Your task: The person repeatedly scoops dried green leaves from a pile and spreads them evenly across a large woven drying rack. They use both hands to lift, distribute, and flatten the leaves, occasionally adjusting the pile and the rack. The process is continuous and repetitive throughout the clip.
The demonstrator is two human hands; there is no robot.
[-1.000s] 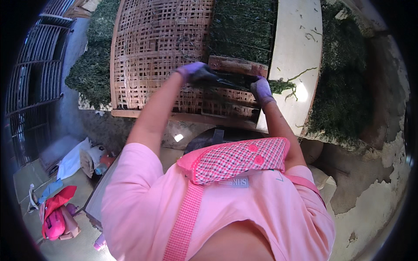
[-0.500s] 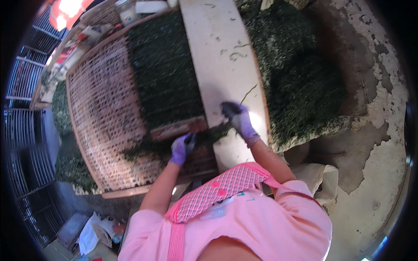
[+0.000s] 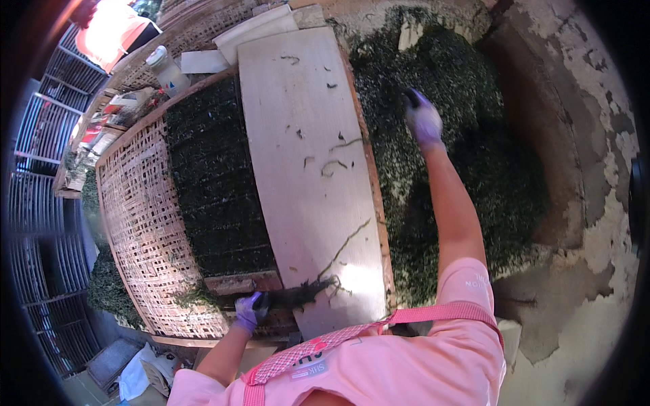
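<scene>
My left hand [image 3: 249, 311], in a purple glove with dark fingers, is closed around a strip of dark green stringy plant matter [image 3: 298, 295]. The strip's right end lies on a pale board [image 3: 308, 162], and its left end rests at the woven rack. Just beyond the hand is a short wooden bar [image 3: 244, 281], at the near edge of a flat dark green layer [image 3: 213, 183]. My right hand [image 3: 425, 123], gloved alike, reaches far right over a large heap of the same plant matter [image 3: 474, 176]. Its dark fingers blend into the heap, so their grip is unclear.
The woven bamboo rack [image 3: 139, 223] has a wooden rim and extends left of the green layer. Loose strands [image 3: 332, 168] lie scattered on the board. A white container [image 3: 166, 69] stands at the back left, and peeling wall [image 3: 602, 223] lies to the right.
My right hand has left the strip and moved up and right to the heap. My left hand stays on the strip, lower and slightly left in view. The view has shifted.
</scene>
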